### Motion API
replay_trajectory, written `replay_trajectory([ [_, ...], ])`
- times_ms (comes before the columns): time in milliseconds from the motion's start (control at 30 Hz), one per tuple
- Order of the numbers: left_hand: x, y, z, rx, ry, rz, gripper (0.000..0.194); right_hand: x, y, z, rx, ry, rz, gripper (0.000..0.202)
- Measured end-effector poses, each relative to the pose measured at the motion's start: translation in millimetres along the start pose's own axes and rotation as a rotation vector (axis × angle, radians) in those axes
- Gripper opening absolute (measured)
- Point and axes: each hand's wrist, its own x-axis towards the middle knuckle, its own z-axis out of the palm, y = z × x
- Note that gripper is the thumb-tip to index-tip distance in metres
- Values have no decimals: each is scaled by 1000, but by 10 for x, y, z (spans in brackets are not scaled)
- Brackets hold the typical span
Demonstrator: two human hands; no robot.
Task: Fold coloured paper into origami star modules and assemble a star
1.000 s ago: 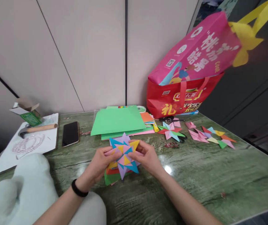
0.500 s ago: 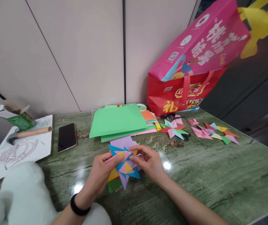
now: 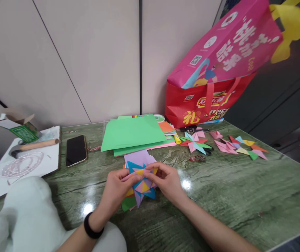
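Observation:
Between my two hands is a folded paper star (image 3: 144, 186) with blue, purple, pink and yellow points. My left hand (image 3: 120, 185) pinches its left side, thumb on top and fingers curled beneath. On the other side, my right hand (image 3: 165, 178) grips the upper right part between thumb and fingers, which hide some of the points. Under the star lie loose sheets of coloured paper, with a purple sheet (image 3: 138, 157) showing behind it and a green sheet (image 3: 129, 203) at the lower left.
Behind my hands lies a stack of green paper (image 3: 134, 131). Folded paper stars (image 3: 194, 142), a paper ring (image 3: 250, 147) and a glue stick (image 3: 176, 138) are to the right, before a red bag (image 3: 186, 105). Leftward are a phone (image 3: 76, 150), a hammer (image 3: 38, 144) and a white plush (image 3: 29, 213).
My left hand has shifted slightly right, and its thumb has moved along the star. The star looks a little more tilted. My right hand stays nearly in place.

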Motion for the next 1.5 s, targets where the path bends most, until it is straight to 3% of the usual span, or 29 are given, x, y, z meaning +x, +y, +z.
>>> replay_trajectory([
  [300,-15,7,17,78,9,52,24,6,19,-14,-8,-35,8,11],
  [633,-35,6,33,89,29,105,26,9,-17,-6,-109,10,-128,9],
  [867,-26,-15,46,75,19,56,26,-14,-9,-6,-178,1,-151,11],
  [1067,-15,83,-20,-27,-133,3,24,-5,-19,-42,-169,51,-154,10],
  [1267,3,44,-55,-11,-122,-94,26,-22,8,-38,-102,-46,-36,10],
  [1500,-1,66,-29,-30,-70,-97,20,-18,-10,-44,-135,-106,-155,8],
])
